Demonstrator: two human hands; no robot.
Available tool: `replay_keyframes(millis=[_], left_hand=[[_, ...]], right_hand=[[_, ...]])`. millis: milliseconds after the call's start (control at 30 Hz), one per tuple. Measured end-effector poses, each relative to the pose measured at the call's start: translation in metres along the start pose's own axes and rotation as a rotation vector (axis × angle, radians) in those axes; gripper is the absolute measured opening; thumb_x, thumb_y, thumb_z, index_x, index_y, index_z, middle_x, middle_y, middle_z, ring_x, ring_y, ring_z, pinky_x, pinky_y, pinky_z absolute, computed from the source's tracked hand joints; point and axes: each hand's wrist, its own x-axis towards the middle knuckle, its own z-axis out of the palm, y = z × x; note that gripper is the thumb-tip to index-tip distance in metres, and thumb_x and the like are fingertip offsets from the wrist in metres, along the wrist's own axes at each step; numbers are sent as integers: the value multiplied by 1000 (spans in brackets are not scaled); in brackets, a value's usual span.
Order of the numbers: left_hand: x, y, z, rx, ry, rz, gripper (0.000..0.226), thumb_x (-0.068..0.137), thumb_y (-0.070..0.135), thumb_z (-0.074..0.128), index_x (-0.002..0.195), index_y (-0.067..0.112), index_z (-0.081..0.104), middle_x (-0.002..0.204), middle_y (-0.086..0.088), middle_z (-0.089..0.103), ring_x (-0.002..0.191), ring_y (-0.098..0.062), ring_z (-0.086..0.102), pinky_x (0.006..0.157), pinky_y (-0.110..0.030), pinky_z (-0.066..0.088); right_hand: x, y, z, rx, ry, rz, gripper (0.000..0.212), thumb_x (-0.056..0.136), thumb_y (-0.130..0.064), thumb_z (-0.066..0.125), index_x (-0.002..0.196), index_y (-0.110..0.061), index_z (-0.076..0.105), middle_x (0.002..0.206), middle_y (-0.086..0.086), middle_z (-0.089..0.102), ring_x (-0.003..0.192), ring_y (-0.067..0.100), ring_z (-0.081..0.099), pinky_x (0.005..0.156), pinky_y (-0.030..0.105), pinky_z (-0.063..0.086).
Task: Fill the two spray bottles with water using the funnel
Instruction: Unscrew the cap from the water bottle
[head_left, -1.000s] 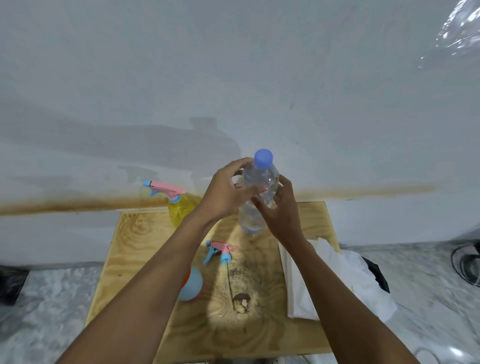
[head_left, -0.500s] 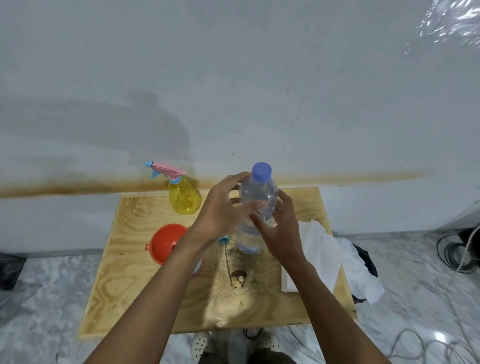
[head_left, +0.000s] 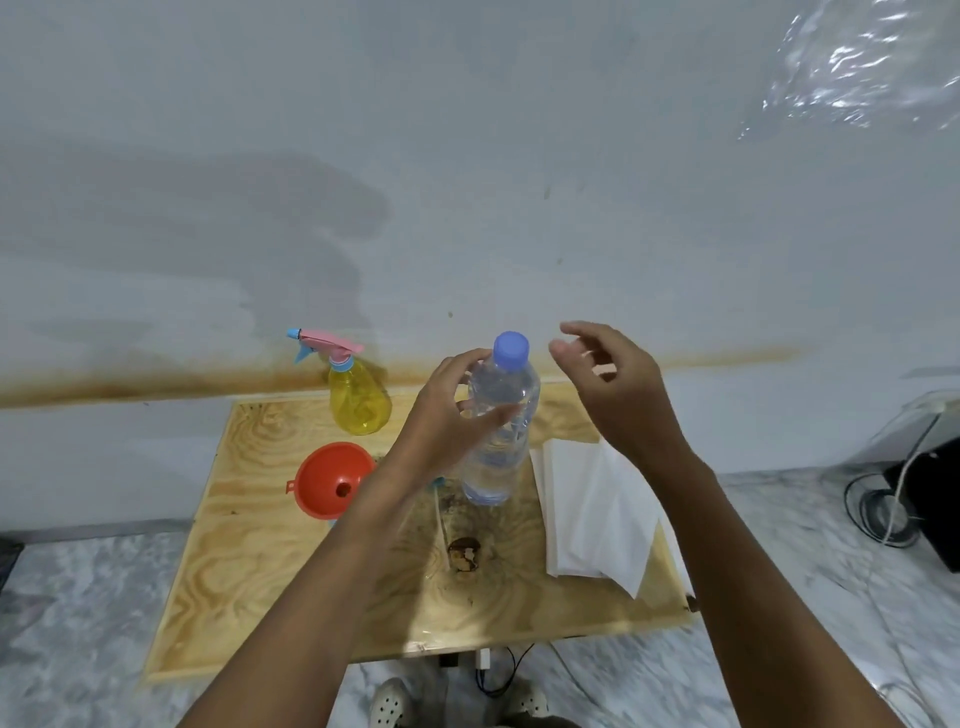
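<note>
My left hand (head_left: 447, 415) grips a clear water bottle (head_left: 501, 431) with a blue cap (head_left: 511, 349), held upright above the middle of the wooden table (head_left: 249, 561). My right hand (head_left: 618, 384) hovers to the right of the cap, fingers apart, holding nothing. A yellow spray bottle (head_left: 358, 400) with a pink and blue trigger head stands at the table's back left. An orange funnel (head_left: 332, 478) sits in the neck of a second bottle, which my left forearm mostly hides.
White cloth or paper (head_left: 597, 514) lies folded on the table's right side and hangs over the edge. A dark knot (head_left: 464, 553) marks the wood near the middle. Cables and a black box (head_left: 930, 499) lie on the marble floor at right. The wall stands directly behind the table.
My right hand has let go of the water bottle and moved up and to the right, opening. The left hand keeps its hold on the bottle. The view has pulled back.
</note>
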Motion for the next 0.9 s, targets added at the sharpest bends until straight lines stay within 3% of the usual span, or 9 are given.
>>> replay_keyframes(millis=[67, 167, 267, 367, 500, 567, 700, 800, 900], left_hand=[[1, 0, 2, 28, 23, 9, 57, 80, 28, 82, 130, 26, 53, 129, 5, 55, 119, -11, 54, 96, -30, 52], [1, 6, 9, 19, 77, 22, 56, 75, 37, 83, 123, 31, 57, 126, 9, 58, 116, -5, 55, 95, -25, 48], [0, 10, 16, -56, 103, 1, 53, 74, 36, 84, 122, 30, 63, 114, 11, 69, 106, -1, 62, 90, -31, 54], [-1, 9, 19, -70, 98, 8, 53, 73, 40, 82, 122, 31, 64, 109, 9, 73, 104, -7, 66, 88, -34, 56], [-4, 11, 18, -82, 94, 15, 47, 70, 44, 79, 113, 31, 67, 104, 11, 73, 100, -10, 67, 84, -28, 52], [-4, 10, 17, -66, 99, 14, 48, 69, 46, 79, 111, 27, 67, 106, 10, 72, 102, -10, 66, 87, -26, 50], [-5, 9, 19, -102, 112, -46, 64, 72, 41, 85, 128, 23, 61, 121, 9, 67, 115, -8, 62, 100, -32, 51], [-4, 11, 20, -90, 104, -14, 44, 73, 40, 82, 112, 29, 67, 109, 8, 72, 107, -12, 67, 96, -44, 54], [-6, 13, 17, -106, 106, -11, 36, 76, 29, 83, 108, 39, 67, 107, 11, 74, 106, -9, 68, 94, -39, 55]], right_hand=[[6, -22, 5, -113, -104, -29, 37, 86, -54, 65, 113, -29, 66, 88, -7, 62, 76, 9, 57, 72, 23, 48], [11, -43, 18, -354, -194, -39, 46, 80, -66, 64, 108, -30, 63, 89, -12, 58, 79, 6, 55, 68, 25, 45], [16, -48, 23, -462, -156, -78, 43, 82, -58, 66, 105, -22, 65, 87, -9, 57, 81, 9, 54, 68, 25, 42], [20, -46, 24, -499, -151, -107, 40, 86, -51, 66, 105, -15, 68, 91, -4, 57, 81, 12, 55, 68, 25, 40], [19, -45, 28, -569, -195, -189, 35, 92, -42, 61, 109, -13, 68, 102, 2, 58, 84, 14, 53, 74, 26, 44], [19, -45, 23, -608, -279, -267, 33, 97, -37, 57, 117, -13, 66, 109, 4, 56, 89, 15, 54, 80, 27, 46], [32, -45, 0, -580, -516, -388, 38, 97, -35, 58, 131, -20, 61, 125, -1, 59, 110, 15, 57, 96, 29, 44], [35, -45, -1, -554, -432, -295, 51, 86, -55, 64, 129, -28, 59, 117, -9, 60, 104, 10, 56, 91, 30, 47], [34, -48, 8, -587, -319, -214, 48, 80, -63, 65, 105, -22, 62, 98, -7, 60, 88, 12, 58, 74, 29, 49]])
